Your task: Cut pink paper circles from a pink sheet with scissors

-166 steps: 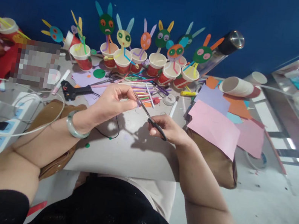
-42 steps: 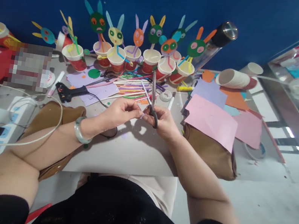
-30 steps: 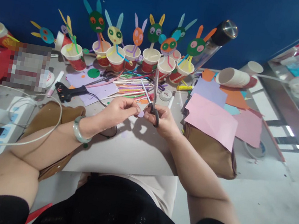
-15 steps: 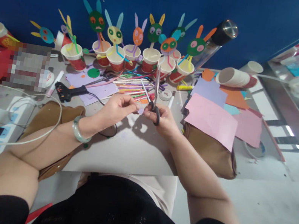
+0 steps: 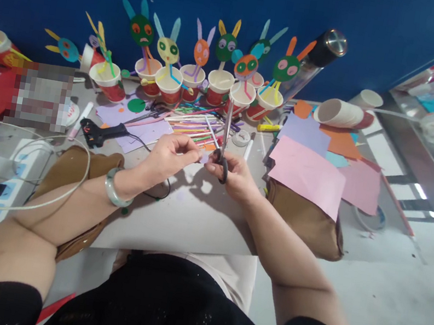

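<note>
My left hand (image 5: 174, 155) is closed in a pinch on a small purple paper piece (image 5: 204, 157) near the middle of the table. Just to its right, my right hand (image 5: 235, 174) is wrapped round the black handles of a pair of scissors (image 5: 227, 131). The blades point up and away, in front of the paper cups. My right fingertips come close to the small paper piece; whether they touch it is too small to tell. Beyond both hands lies a pile of coloured sticks (image 5: 192, 125).
Paper cups (image 5: 169, 88) with paper animal figures line the blue wall. A black glue gun (image 5: 101, 133) and a power strip (image 5: 16, 179) are at left. Pink paper (image 5: 309, 172) lies over a brown pouch (image 5: 306, 227) at right. A bottle (image 5: 318, 57) leans behind the cups.
My right hand and the scissors have shifted very slightly, with the handles tilted a little to the left. My left hand has barely moved and keeps its pinch.
</note>
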A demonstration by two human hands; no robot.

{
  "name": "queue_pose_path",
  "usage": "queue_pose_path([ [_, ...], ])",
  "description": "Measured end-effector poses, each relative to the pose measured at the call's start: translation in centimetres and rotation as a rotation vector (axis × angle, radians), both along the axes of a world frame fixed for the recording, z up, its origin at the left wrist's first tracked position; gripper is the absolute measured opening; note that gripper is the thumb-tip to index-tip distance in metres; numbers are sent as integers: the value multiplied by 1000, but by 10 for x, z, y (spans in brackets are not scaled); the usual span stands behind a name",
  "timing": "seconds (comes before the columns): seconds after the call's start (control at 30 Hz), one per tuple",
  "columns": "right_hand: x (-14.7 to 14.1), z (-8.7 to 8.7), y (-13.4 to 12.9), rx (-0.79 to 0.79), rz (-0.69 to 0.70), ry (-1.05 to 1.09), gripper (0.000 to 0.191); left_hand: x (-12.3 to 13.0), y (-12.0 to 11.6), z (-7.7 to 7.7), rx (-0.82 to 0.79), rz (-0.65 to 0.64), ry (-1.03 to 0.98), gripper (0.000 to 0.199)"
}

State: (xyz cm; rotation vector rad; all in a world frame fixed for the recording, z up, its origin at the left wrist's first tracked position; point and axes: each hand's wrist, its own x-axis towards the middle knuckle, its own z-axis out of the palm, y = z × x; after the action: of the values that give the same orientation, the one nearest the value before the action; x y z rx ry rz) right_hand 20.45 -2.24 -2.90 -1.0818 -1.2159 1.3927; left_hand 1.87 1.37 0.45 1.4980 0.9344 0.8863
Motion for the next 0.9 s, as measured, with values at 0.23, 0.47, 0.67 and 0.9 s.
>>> queue_pose_path([
  [0.23,-1,-1,1,-33,-30,31,35,1,-1,4,8,-49,27,16],
  [0.47,-2,-7,1,-26,-24,66,34,3,1,-3,22,-69,40,24],
  [0.67,-2,-5,0,-44,-29,91,34,2,1,-1,19,-119,27,30],
  [0.9,-2,-3,1,-2,-10,60,40,3,-2,3,9,-104,2,12],
])
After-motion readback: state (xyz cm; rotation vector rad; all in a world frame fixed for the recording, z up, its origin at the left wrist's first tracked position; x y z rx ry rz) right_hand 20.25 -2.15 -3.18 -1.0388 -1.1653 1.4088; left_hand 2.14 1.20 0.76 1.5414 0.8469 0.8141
